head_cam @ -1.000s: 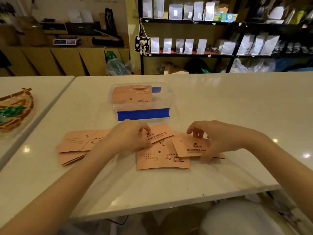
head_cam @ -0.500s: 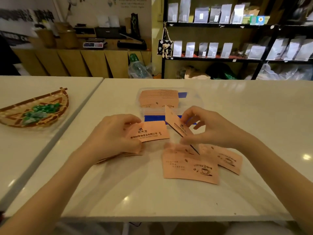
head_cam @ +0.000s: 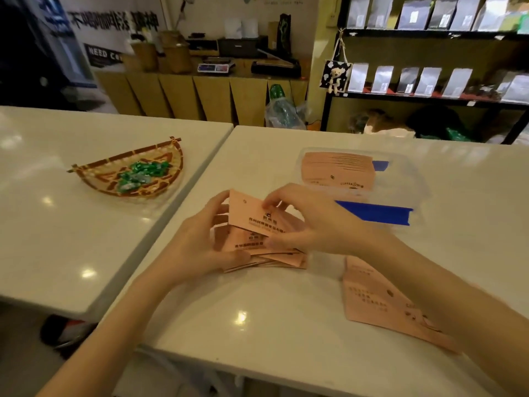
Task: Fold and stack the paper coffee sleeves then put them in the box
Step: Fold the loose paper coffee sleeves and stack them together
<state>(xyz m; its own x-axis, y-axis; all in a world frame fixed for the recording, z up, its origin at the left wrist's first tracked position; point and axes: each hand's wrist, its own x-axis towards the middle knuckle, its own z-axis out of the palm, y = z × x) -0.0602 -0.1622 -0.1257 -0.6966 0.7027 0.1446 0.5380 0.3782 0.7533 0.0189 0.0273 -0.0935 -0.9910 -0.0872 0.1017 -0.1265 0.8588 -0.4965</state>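
Note:
Pink paper coffee sleeves with dark print lie on the white table. My left hand (head_cam: 200, 247) grips a small stack of sleeves (head_cam: 269, 257) from its left side. My right hand (head_cam: 309, 224) pinches one sleeve (head_cam: 249, 214) and holds it on top of that stack. Loose sleeves (head_cam: 378, 308) lie flat to the right, partly under my right forearm. Behind them stands a clear plastic box (head_cam: 409, 179) with blue tape (head_cam: 375, 214) on its front; a row of stacked sleeves (head_cam: 337, 173) sits inside it.
A woven half-round basket (head_cam: 160, 187) with green wrapped sweets rests on the neighbouring white table at the left, across a narrow gap. Shelves with pouches and a wooden counter stand beyond the table's far edge.
My right hand carried the picked-up sleeve leftward onto the stack in my left hand. The view has swung left, so the box now sits to the right.

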